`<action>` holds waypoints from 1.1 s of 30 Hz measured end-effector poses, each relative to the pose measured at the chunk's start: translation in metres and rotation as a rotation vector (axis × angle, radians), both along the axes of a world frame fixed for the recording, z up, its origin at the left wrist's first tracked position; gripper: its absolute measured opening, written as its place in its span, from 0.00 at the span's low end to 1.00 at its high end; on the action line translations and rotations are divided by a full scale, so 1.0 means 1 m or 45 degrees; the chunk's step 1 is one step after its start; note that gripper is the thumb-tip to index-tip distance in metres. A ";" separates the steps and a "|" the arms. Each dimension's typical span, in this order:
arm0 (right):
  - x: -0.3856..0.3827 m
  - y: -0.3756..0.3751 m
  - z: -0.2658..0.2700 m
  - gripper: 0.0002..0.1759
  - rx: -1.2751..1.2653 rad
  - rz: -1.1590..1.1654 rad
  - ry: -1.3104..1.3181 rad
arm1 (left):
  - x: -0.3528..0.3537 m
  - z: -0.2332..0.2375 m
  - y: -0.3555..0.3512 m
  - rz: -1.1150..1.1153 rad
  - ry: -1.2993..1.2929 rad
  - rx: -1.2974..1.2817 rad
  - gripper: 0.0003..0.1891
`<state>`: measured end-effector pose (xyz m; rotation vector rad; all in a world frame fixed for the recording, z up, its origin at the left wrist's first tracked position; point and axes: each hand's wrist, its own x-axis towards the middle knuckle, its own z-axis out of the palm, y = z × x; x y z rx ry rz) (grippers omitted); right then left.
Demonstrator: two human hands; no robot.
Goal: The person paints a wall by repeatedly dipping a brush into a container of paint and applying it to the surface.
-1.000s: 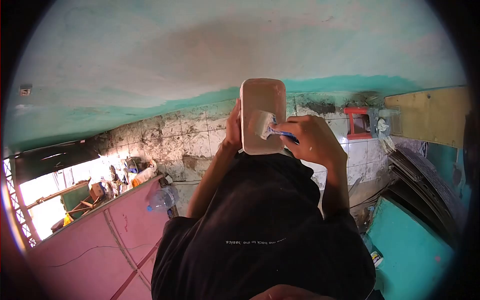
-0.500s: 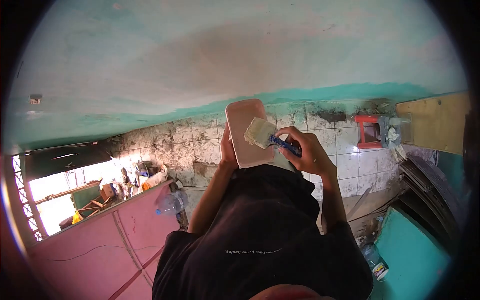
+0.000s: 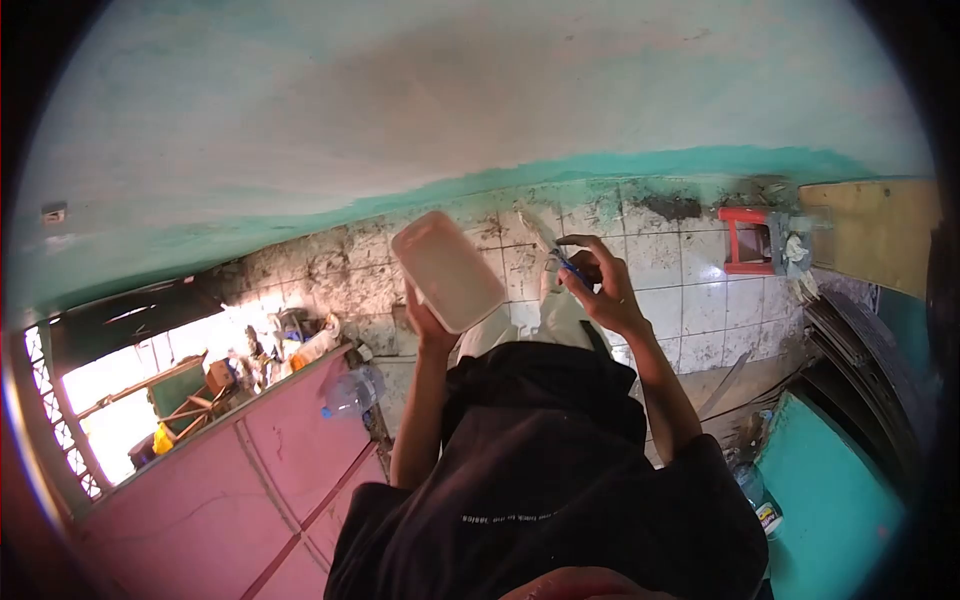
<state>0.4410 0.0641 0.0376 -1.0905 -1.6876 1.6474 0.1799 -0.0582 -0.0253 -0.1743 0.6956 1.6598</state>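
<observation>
My left hand (image 3: 428, 322) is closed around the lower edge of a shallow pink plastic tub (image 3: 448, 270), held tilted in front of my body. Pale liquid, like paint, covers its inside. My right hand (image 3: 600, 285) grips the blue handle of a paintbrush (image 3: 545, 240). The brush is turned edge-on, its pale coated bristles pointing up toward the wall and apart from the tub. Ahead stands a wall (image 3: 480, 110) with whitish coating over turquoise, and a turquoise strip shows along its bottom.
A dirty white tiled floor (image 3: 660, 260) runs along the wall. On the right are a red stool (image 3: 748, 242), stacked dark sheets (image 3: 860, 370) and a turquoise panel (image 3: 820, 490). To the left, a clear plastic bottle (image 3: 352, 393) lies beside a pink partition (image 3: 220, 480).
The brush has come off the tub, moving right and turning edge-on. My left hand has shifted the tub left and tilted it. The view has moved slightly.
</observation>
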 end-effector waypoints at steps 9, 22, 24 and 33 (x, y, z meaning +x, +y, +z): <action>-0.065 -0.025 -0.052 0.20 -0.198 -0.135 -0.063 | -0.041 -0.039 -0.095 0.127 -0.026 -0.142 0.29; -0.119 -0.037 -0.248 0.19 -0.718 -0.432 0.076 | -0.128 -0.127 -0.153 0.024 -0.044 -0.453 0.28; -0.130 -0.011 -0.256 0.20 -0.657 -0.532 0.166 | -0.144 -0.160 -0.166 0.026 0.026 -0.444 0.28; -0.157 0.083 -0.387 0.15 -0.610 -0.679 0.126 | -0.144 -0.251 -0.195 0.077 0.236 -0.507 0.30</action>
